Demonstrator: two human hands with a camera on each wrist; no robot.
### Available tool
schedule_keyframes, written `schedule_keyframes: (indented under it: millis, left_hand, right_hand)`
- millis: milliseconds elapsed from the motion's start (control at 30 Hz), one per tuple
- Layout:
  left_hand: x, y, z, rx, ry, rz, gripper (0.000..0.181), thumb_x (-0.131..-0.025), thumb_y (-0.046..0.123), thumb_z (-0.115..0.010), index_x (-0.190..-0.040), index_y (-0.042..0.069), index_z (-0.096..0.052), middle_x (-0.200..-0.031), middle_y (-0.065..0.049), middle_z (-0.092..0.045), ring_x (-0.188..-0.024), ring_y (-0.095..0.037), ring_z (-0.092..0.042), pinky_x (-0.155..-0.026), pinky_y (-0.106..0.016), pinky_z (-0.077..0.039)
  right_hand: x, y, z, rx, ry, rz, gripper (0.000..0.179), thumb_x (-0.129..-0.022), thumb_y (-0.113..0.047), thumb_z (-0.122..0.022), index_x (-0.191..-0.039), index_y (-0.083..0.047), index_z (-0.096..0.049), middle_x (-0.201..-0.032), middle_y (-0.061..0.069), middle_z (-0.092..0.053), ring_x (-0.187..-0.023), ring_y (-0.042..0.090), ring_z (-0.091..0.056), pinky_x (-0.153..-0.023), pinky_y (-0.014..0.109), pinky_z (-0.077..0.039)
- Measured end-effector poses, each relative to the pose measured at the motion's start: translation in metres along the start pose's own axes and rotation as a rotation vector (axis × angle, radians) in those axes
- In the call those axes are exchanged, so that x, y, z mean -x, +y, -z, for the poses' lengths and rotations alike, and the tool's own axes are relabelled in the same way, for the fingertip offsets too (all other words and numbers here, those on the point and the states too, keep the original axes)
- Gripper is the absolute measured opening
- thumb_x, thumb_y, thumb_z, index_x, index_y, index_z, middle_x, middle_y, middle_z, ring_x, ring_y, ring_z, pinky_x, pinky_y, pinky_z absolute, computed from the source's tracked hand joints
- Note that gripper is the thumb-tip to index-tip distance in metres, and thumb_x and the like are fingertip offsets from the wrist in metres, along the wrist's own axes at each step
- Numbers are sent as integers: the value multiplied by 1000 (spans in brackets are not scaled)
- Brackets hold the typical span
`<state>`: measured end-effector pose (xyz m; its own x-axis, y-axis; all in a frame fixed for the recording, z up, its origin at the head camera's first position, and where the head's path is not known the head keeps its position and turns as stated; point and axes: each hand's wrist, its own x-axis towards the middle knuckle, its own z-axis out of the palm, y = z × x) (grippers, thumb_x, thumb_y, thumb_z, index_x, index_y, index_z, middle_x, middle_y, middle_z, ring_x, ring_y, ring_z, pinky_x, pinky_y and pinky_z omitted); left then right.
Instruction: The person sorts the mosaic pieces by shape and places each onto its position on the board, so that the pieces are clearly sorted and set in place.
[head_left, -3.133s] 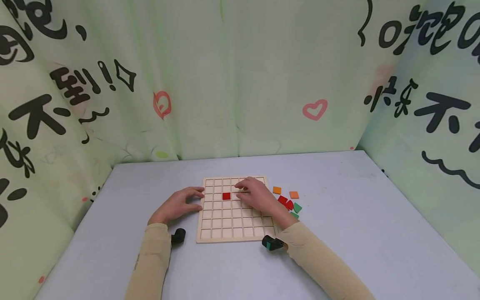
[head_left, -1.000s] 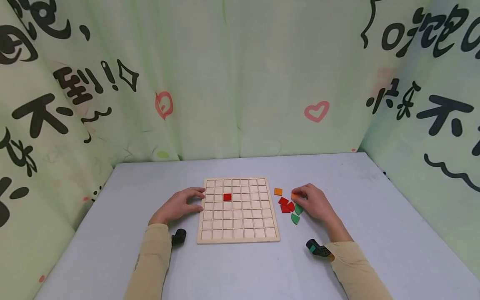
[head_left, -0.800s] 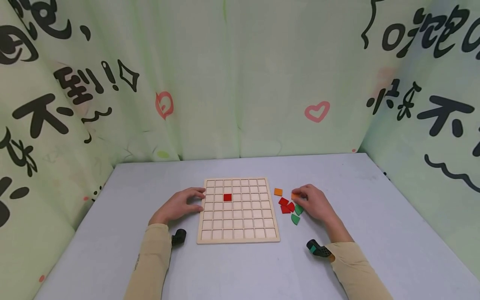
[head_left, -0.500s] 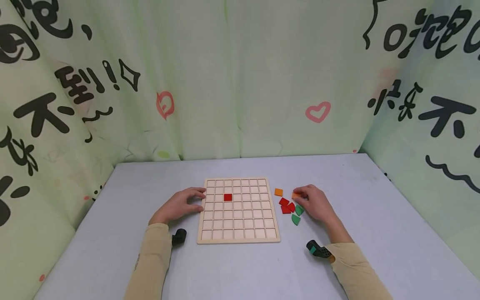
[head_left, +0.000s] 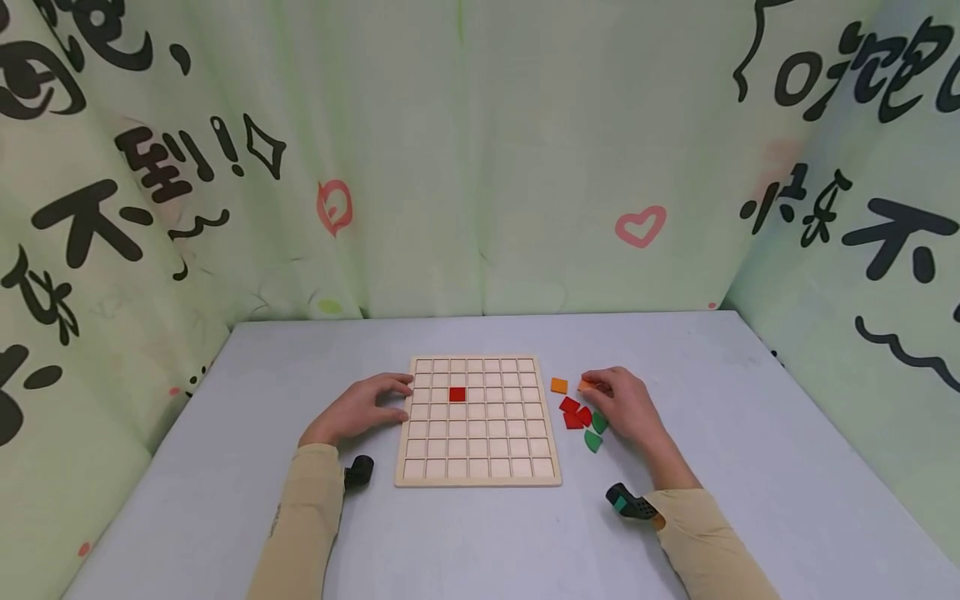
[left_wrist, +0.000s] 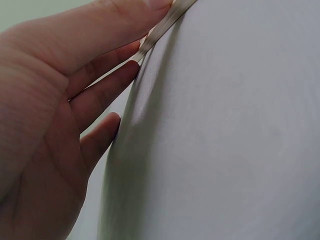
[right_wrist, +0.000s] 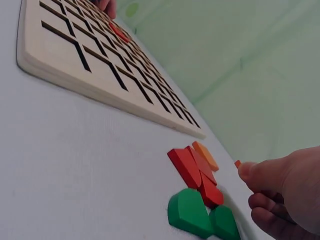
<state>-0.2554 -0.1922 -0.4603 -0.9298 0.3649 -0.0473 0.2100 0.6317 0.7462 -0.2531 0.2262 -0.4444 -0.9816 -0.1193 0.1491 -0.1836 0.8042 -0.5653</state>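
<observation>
A wooden grid board (head_left: pixel 477 467) lies on the grey table, with one red square tile (head_left: pixel 457 394) set in a cell near its top. My left hand (head_left: pixel 390 398) rests with relaxed fingers against the board's left edge (left_wrist: pixel 165 22). Right of the board, my right hand (head_left: pixel 596 387) pinches an orange square tile (head_left: pixel 584 386) at its fingertips; in the right wrist view only a corner of that orange tile (right_wrist: pixel 238 163) shows past the thumb. Beside it lie another orange tile (head_left: pixel 558 385), overlapping red tiles (head_left: pixel 573 413) and two green curved pieces (head_left: pixel 597 422).
The loose red tiles (right_wrist: pixel 192 167), orange tile (right_wrist: pixel 205 155) and green pieces (right_wrist: pixel 190 212) sit close together between the board (right_wrist: pixel 75 75) and my right hand (right_wrist: pixel 280 190). Patterned green cloth walls stand on three sides of the table (head_left: pixel 750 433).
My right hand left the board, moved right to the loose tiles and took hold of an orange tile, now drawn slightly leftward. The left hand has stayed at the board's edge.
</observation>
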Motion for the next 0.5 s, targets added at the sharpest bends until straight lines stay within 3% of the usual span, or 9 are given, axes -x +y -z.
schedule_keyframes:
  millis: [500]
  left_hand:
    - [3,2,1,8,7,-22,37,-84,21,-79,-117,10,-67,-145,-4,-50,-140,-29,-36,-114,-48,-31]
  right_hand:
    - [-10,-52,-24,-44,-35,186,27,-91,-11,-69,-117,-2,-70,-108,14,-63,-91,25,-59,-80,40,-52]
